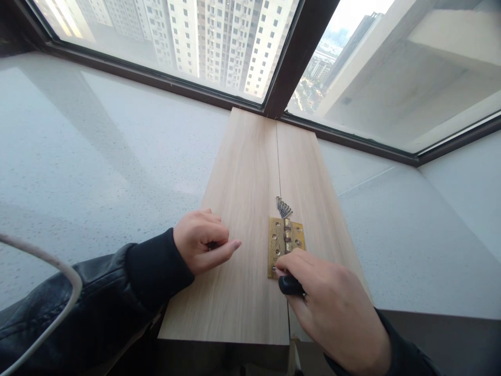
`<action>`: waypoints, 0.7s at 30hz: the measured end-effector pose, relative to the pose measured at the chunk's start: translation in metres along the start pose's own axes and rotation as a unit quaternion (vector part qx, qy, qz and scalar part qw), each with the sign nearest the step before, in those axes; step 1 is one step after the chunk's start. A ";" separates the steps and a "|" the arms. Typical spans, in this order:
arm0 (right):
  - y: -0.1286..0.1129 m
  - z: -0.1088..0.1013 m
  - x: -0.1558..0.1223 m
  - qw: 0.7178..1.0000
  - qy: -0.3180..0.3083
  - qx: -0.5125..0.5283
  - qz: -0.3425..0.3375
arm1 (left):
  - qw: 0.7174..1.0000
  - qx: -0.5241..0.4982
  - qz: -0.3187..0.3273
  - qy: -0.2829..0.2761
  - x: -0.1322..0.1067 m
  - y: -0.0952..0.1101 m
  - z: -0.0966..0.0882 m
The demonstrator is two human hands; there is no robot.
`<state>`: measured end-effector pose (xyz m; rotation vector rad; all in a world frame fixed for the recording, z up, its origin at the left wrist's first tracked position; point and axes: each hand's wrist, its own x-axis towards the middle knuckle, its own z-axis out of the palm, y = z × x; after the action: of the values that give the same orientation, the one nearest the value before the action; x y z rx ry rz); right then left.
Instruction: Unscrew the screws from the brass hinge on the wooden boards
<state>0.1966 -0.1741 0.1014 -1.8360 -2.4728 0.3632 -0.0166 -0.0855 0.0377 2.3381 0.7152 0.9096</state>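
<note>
Two light wooden boards (242,209) lie side by side on a pale stone windowsill (97,156), their far ends against the dark window frame (289,62) and their near ends at the sill's near edge. A brass butt hinge (285,245) sits flat across the seam between them, towards the near end, one leaf on each board, so that it can join the two. A small fan of screws (284,208) lies just beyond the hinge's far edge, within easy reach. The right hand (332,308) has its fingers clamped together around the dark handle of a screwdriver (289,285), whose tip meets the hinge's near-left corner, apparently at a screw hole; the tip itself is hidden. The left hand (203,245) rests on the left board, fingers curled loosely together with the thumb stretched out flat, seemingly steadying the board. A pale cable (50,292) loops across the near-left corner of the view.
</note>
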 end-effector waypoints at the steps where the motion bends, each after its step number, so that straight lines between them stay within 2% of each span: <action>1: 0.001 -0.002 0.001 1.000 -0.016 0.007 -0.012 | 1.000 0.003 0.000 -0.001 0.000 0.000 0.000; 3: 0.003 -0.007 0.001 0.998 -0.042 0.017 -0.037 | 1.000 0.006 -0.002 -0.001 0.000 0.000 0.000; 6: 0.007 -0.009 0.002 0.997 -0.038 0.033 -0.053 | 1.000 0.006 -0.004 0.002 0.000 0.000 0.000; 12: 0.014 -0.003 -0.001 0.997 0.068 0.038 -0.001 | 1.000 0.009 -0.002 -0.007 0.001 0.001 -0.001; 17: 0.016 -0.001 0.000 0.998 0.020 0.045 0.029 | 1.000 0.004 -0.004 -0.003 0.001 0.001 -0.001; 21: 0.016 -0.002 0.000 0.997 0.023 0.073 -0.007 | 1.000 0.000 -0.004 0.000 0.000 0.000 0.000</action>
<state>0.2117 -0.1693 0.0998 -1.7491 -2.3583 0.4813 -0.0166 -0.0855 0.0384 2.3341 0.7234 0.9064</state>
